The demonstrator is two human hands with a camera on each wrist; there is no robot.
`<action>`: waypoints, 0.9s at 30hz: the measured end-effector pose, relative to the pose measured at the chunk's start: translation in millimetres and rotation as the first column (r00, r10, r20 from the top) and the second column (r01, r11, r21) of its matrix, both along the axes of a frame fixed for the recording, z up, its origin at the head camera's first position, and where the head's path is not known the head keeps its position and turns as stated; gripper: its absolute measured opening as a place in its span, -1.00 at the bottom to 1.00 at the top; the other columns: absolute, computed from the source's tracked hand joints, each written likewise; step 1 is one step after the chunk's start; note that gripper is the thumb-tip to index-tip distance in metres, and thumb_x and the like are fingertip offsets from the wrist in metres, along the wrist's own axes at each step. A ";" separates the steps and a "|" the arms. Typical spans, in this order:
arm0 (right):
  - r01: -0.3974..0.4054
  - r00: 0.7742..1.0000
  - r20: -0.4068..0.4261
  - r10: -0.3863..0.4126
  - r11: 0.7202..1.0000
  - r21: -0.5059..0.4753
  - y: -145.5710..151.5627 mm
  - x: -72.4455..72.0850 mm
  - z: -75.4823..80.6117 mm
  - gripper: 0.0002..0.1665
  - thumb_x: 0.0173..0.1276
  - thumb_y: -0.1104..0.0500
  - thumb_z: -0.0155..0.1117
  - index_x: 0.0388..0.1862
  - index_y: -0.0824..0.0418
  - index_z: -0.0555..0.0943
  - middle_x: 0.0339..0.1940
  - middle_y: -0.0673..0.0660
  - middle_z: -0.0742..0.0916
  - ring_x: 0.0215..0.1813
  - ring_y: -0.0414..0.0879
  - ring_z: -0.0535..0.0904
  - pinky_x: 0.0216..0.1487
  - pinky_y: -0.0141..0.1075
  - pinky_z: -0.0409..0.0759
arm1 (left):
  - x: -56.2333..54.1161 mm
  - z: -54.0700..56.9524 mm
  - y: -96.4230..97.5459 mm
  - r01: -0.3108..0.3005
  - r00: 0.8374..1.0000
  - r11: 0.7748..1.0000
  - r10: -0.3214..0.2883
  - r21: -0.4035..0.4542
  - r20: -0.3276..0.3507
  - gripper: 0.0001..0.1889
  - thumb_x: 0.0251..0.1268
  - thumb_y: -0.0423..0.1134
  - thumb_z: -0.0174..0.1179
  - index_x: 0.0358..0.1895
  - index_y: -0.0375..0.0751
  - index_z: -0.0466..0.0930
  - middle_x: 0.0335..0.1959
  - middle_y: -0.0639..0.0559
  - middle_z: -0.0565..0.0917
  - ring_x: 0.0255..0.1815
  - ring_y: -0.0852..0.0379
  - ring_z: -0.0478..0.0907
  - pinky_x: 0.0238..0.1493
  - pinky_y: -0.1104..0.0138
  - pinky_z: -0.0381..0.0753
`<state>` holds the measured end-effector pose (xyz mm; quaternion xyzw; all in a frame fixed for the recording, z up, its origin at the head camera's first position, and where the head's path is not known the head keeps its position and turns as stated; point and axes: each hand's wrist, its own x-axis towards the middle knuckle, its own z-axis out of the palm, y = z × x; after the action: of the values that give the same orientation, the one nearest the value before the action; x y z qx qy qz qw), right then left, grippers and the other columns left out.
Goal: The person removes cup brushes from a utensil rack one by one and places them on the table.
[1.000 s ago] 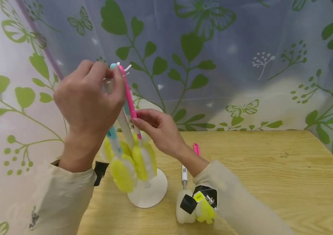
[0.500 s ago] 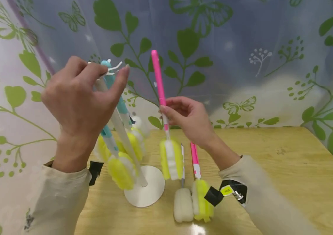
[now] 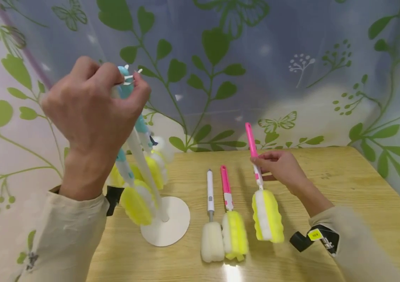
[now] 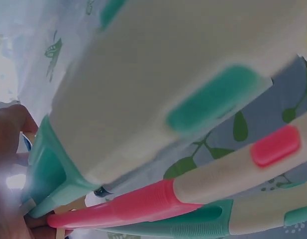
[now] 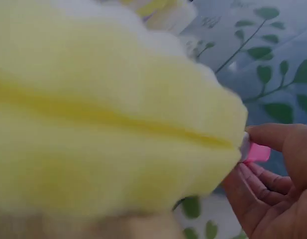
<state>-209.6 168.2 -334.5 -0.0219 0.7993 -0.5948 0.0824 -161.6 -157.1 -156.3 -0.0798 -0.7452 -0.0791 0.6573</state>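
Note:
My right hand (image 3: 286, 172) pinches the neck of a sponge bottle brush (image 3: 268, 216) with a pink handle. Its yellow-and-white sponge hangs downward, close over the table's right half. In the right wrist view the yellow sponge (image 5: 118, 124) fills much of the frame. At upper left, my left hand (image 3: 92, 100) grips the hooked top of a white stand (image 3: 166, 227). Several brushes with teal handles hang there, among them one with a yellow sponge (image 3: 137, 203). A teal handle (image 4: 49, 169) and a pink handle (image 4: 123, 206) cross the left wrist view.
Two brushes lie side by side on the wooden table (image 3: 348, 196): one has a cream sponge (image 3: 212, 241), the other a pink handle and yellow-and-white sponge (image 3: 236, 235). A patterned curtain (image 3: 291, 90) hangs behind the table.
The pink-handled brush has come away from the stand and moved right and down in my right hand, past the two brushes on the table. My left hand stays at the stand's top.

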 end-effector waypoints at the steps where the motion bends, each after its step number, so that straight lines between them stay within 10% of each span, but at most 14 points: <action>1: 0.000 0.999 0.032 0.000 1.000 0.006 2.1 -1.4 -9.7 -0.37 0.25 -0.07 0.31 0.06 0.42 0.51 -0.21 0.25 0.69 -0.22 -0.03 0.67 -0.21 -0.14 0.65 | -0.6 0.6 0.2 0.000 1.000 1.000 0.000 0.000 -0.001 -0.62 0.09 -0.02 0.06 -0.70 -0.22 0.52 -0.62 -0.10 0.50 -0.78 -0.13 0.26 -0.63 0.21 -0.05; 8: -0.012 0.991 0.136 0.005 0.999 0.053 2.1 -8.6 -55.4 -0.40 0.31 0.02 0.26 0.12 0.46 0.47 -0.27 0.21 0.71 -0.27 -0.04 0.68 -0.26 -0.14 0.65 | -5.4 5.1 -2.3 0.067 0.998 0.997 -0.066 0.039 -0.023 -0.66 0.01 -0.03 0.10 -0.71 -0.20 0.52 -0.62 -0.07 0.52 -0.76 -0.11 0.30 -0.64 0.18 -0.01; 19: -0.022 0.991 0.132 -0.009 0.972 0.233 -5.7 -11.9 -81.6 -0.54 0.25 0.05 0.30 -0.11 0.44 0.55 -0.37 0.14 0.69 -0.38 -0.11 0.63 -0.39 -0.29 0.59 | -13.7 2.1 -13.8 0.286 0.957 0.951 -0.289 0.117 0.014 -0.68 -0.04 -0.04 0.14 -0.66 -0.23 0.67 -0.63 -0.05 0.59 -0.70 0.03 0.36 -0.55 0.35 0.04; 27: -0.047 0.981 0.192 0.010 0.981 0.189 -5.1 -10.9 -91.0 -0.50 0.24 0.06 0.32 -0.08 0.47 0.47 -0.36 0.20 0.65 -0.45 -0.13 0.62 -0.43 -0.27 0.63 | -18.7 0.5 -17.4 0.376 0.923 0.918 -0.383 0.129 0.035 -0.67 -0.06 -0.05 0.16 -0.66 -0.27 0.68 -0.64 -0.08 0.60 -0.66 0.09 0.37 -0.52 0.42 0.08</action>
<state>-220.5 163.1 -425.5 0.0315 0.8413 -0.5127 0.1686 -180.3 -174.5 -155.8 -0.1809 -0.7286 -0.2518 0.6108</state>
